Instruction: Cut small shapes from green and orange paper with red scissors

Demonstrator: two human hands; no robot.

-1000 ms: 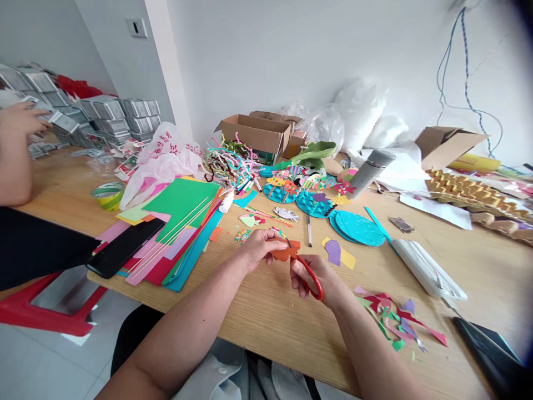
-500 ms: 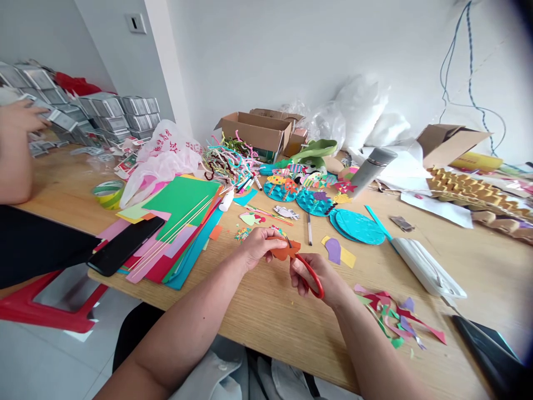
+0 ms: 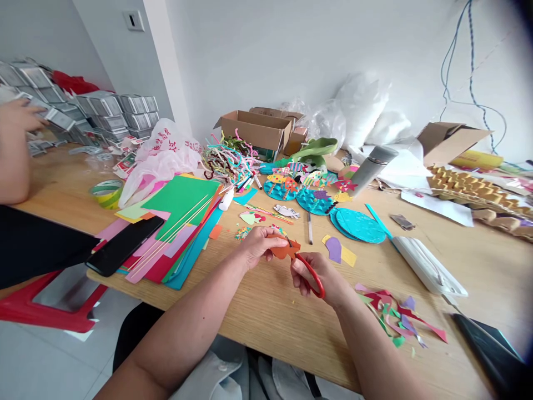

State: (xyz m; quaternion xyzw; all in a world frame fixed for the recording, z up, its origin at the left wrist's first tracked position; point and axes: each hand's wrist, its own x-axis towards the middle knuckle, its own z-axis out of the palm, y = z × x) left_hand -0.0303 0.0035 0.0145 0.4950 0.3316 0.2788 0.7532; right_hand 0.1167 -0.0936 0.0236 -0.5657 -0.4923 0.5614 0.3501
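Note:
Between thumb and fingers, my left hand pinches a small piece of orange paper above the table. My right hand is closed round the handles of red scissors, whose blades meet the paper from the right. Just beyond my hands lie a white paper fish, a pale green cut-out and a pen. Purple and yellow paper pieces rest to the right. Coloured paper scraps are heaped beside my right forearm.
Stacked coloured sheets with a black phone on top lie at left. Blue discs, a grey flask and a white power strip stand or lie at right. Another person's hand is at far left.
Almost nothing differs. My hands, the scissors and the orange paper stay in nearly the same place, and the whole view has shifted very slightly.

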